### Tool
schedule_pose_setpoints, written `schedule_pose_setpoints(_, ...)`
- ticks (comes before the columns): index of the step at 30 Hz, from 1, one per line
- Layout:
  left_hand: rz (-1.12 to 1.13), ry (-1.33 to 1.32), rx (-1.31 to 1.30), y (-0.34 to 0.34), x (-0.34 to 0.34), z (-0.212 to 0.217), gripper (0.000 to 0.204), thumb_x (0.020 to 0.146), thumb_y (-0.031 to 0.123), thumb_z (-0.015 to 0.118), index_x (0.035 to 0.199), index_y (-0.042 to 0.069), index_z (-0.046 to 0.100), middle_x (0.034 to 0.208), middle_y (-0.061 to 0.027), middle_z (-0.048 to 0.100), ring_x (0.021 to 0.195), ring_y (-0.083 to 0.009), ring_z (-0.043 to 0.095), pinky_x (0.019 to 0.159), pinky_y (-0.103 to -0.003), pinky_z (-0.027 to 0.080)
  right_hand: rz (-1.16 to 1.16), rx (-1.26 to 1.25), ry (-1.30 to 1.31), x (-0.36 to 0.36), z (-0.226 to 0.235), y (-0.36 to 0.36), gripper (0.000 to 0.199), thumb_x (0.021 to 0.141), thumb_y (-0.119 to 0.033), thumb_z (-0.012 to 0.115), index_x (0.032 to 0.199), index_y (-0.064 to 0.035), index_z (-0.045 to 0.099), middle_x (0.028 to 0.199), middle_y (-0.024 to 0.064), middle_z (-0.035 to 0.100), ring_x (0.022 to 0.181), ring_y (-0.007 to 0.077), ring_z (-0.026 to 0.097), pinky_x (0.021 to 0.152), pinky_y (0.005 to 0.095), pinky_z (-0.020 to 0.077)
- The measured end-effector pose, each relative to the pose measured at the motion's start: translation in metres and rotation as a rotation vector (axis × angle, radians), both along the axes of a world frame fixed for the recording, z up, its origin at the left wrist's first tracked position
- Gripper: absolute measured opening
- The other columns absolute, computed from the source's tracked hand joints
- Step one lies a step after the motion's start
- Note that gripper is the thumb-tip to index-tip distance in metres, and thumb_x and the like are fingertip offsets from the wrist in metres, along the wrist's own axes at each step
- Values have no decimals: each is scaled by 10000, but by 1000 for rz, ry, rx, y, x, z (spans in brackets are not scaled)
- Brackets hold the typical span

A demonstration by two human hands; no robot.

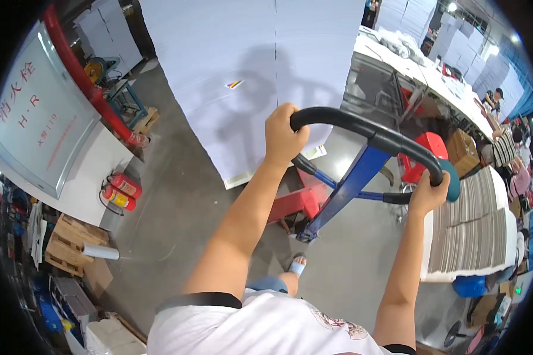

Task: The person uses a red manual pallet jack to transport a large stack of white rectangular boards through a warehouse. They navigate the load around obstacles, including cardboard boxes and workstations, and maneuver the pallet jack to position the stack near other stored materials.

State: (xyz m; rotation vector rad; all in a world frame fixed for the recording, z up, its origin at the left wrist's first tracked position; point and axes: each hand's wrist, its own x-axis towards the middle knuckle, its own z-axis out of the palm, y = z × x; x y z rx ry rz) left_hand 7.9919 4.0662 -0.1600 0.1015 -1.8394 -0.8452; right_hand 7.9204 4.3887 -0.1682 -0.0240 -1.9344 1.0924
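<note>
Both my hands grip the curved black handle point(370, 127) of a hand pallet truck. My left hand point(284, 135) is wrapped round its left end, and my right hand point(429, 192) round its right end. From the handle a blue post point(346, 188) slants down to the floor near my foot. Beside the post's foot shows part of a red metal frame point(296, 204). Just beyond my left hand rises a tall block of stacked white sheets point(201, 89), with a small coloured mark point(234, 84) on its face. The sheets hide whatever lies under them.
Red fire extinguishers point(121, 192) and wooden pallets point(71, 239) stand at the left, near a red pipe point(80, 74). On the right are a low stack of sheets point(474, 231), a red stool point(426, 151) and a long white table point(420, 71). Other people are at the far right.
</note>
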Motion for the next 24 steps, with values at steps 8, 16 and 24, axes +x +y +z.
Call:
schedule_pose_setpoints(8, 84, 24, 14, -39, -112, 0, 102, 662, 38, 601, 743, 40, 539, 667, -130, 539, 611, -319, 539, 579, -382, 430, 258, -37, 39, -130, 6, -36, 134, 727, -1, 629, 819, -18, 534, 685, 82, 503, 613, 177, 497, 608, 294, 428)
schedule_pose_setpoints(16, 45, 36, -3, -64, -262, 1, 122, 664, 41, 610, 780, 46, 571, 704, -142, 578, 658, -324, 580, 619, -377, 461, 207, 39, 73, -258, 1, -51, 164, 727, -3, 638, 868, -11, 553, 734, 110, 556, 678, 224, 548, 676, 321, 456)
schedule_pose_setpoints(24, 140, -14, 7, -95, -384, 14, 157, 651, 41, 631, 773, 18, 534, 719, -168, 573, 690, -378, 568, 609, -414, 445, 274, -17, -28, -373, 12, -90, 162, 837, -120, 666, 907, -17, 563, 754, 91, 568, 689, 206, 547, 683, 323, 457)
